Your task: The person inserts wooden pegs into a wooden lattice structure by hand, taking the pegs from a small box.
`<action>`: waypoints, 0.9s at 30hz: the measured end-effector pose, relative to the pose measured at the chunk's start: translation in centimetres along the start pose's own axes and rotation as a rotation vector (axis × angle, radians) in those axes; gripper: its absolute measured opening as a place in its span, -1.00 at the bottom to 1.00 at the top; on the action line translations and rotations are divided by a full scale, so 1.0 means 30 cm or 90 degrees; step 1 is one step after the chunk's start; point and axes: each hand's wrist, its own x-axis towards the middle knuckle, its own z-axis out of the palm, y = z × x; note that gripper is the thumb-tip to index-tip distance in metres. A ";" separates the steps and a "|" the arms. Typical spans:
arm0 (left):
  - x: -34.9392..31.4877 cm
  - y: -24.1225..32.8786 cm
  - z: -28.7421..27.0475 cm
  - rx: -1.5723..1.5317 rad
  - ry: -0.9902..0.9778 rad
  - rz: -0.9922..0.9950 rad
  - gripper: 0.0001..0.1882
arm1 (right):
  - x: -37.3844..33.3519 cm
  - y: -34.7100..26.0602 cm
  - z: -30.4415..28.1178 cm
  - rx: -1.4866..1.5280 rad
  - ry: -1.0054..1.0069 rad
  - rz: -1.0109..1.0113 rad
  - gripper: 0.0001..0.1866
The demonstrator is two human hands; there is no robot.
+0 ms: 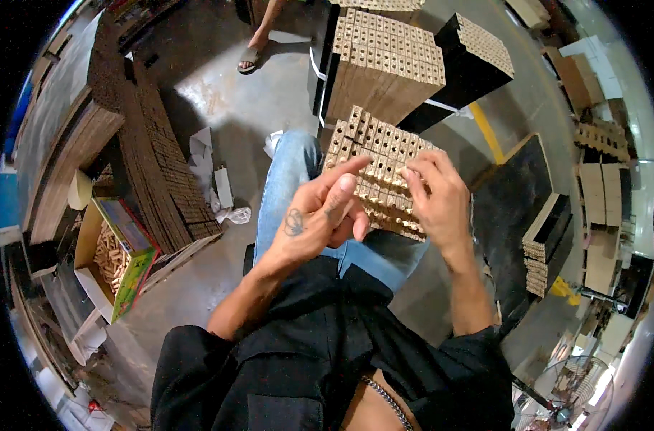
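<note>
In front of me stands a stack of wooden boards (381, 136) on edge, its top face covered in rows of dark drilled holes. Over the stack's right side is my right hand (442, 201), thumb and fingertips pinched together on a small pale piece that looks like a wooden dowel (404, 172). My left hand (320, 212) hovers at the stack's near left, index finger and thumb stretched out and the other fingers curled in. Whatever lies inside those curled fingers is hidden from view. An open carton of wooden dowels (110, 258) sits to my left.
Taller drilled board stacks (388, 68) stand beyond, one dark-sided (460, 68). Long piles of boards (162, 158) line the left. Crumpled plastic (233, 215) lies on the floor. A dark stack (546, 241) and a fan (560, 402) are at right. Another person's foot (249, 59) shows at the far side.
</note>
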 end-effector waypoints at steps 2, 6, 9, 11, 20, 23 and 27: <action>0.003 0.011 0.013 0.041 -0.017 -0.003 -0.37 | -0.032 -0.100 -0.009 0.087 0.095 -0.049 -0.84; 0.016 -0.046 0.051 0.100 0.035 0.047 -0.36 | -0.067 -0.174 -0.015 0.296 -0.068 -0.041 -0.78; 0.001 -0.054 0.063 0.138 0.079 0.053 -0.36 | -0.073 -0.163 0.007 0.320 -0.108 -0.013 -0.83; -0.001 -0.056 0.057 0.114 0.086 0.026 -0.32 | -0.053 -0.124 -0.001 0.309 -0.050 -0.004 -0.85; -0.036 -0.017 -0.055 -0.193 0.177 -0.083 -0.45 | 0.051 0.092 0.036 0.102 -0.013 -0.004 -0.86; -0.080 0.008 -0.093 -0.248 0.160 -0.080 -0.56 | 0.046 0.060 0.040 0.080 -0.012 0.022 -0.85; -0.132 0.011 -0.117 -0.264 0.125 -0.006 -0.53 | 0.043 0.010 0.057 -0.015 0.007 -0.036 -0.88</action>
